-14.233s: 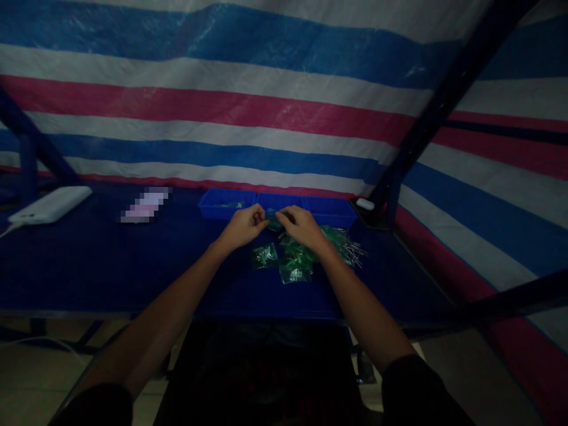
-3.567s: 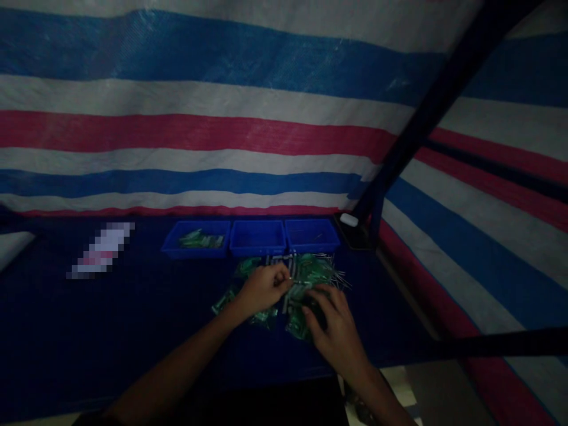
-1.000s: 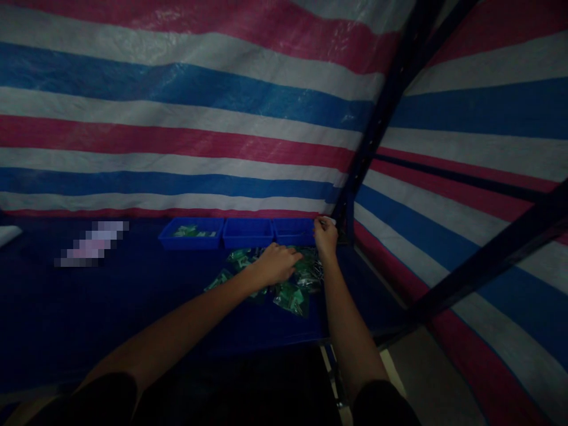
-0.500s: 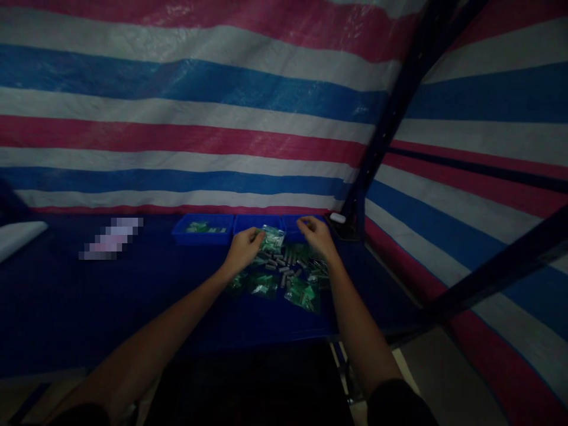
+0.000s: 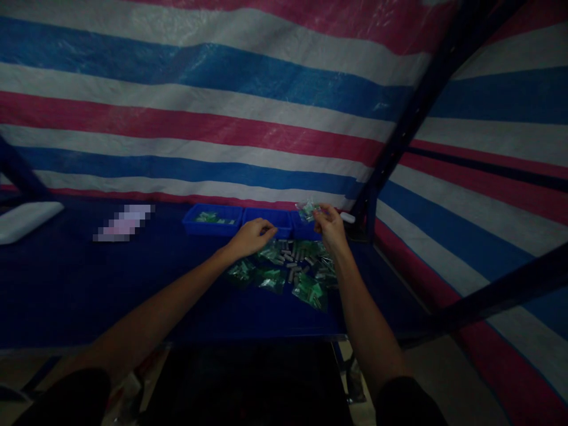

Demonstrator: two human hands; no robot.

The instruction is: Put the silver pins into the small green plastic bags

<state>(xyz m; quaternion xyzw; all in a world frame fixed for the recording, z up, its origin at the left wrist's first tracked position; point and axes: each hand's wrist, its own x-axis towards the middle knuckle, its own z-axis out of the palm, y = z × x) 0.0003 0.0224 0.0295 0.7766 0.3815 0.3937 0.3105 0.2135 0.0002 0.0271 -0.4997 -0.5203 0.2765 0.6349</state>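
Note:
My right hand (image 5: 331,226) pinches the edge of a small clear plastic bag (image 5: 307,209) with pale green contents, held up over the right-hand blue bin (image 5: 302,228). In front of the middle blue bin (image 5: 267,220) is my left hand (image 5: 254,238), its fingers drawn together; whatever is between them, if anything, is hidden. Below the hands lie several filled bags, one of them a green-tinted bag (image 5: 309,291) nearest the front edge. Small grey cylindrical pieces (image 5: 291,266) are scattered among the bags. Dim light blurs the bags' contents.
The left blue bin (image 5: 213,228) contains greenish bags. Farther left on the blue table (image 5: 110,284) are a pixelated sheet (image 5: 125,223) and a white object (image 5: 29,220). A small white case (image 5: 347,218) sits behind my right hand, near a dark metal post (image 5: 369,207). Striped sheeting hangs behind.
A bag that was in my left hand is now in my right hand, raised over the right bin. My left hand has let go of it. The head view has shifted slightly.

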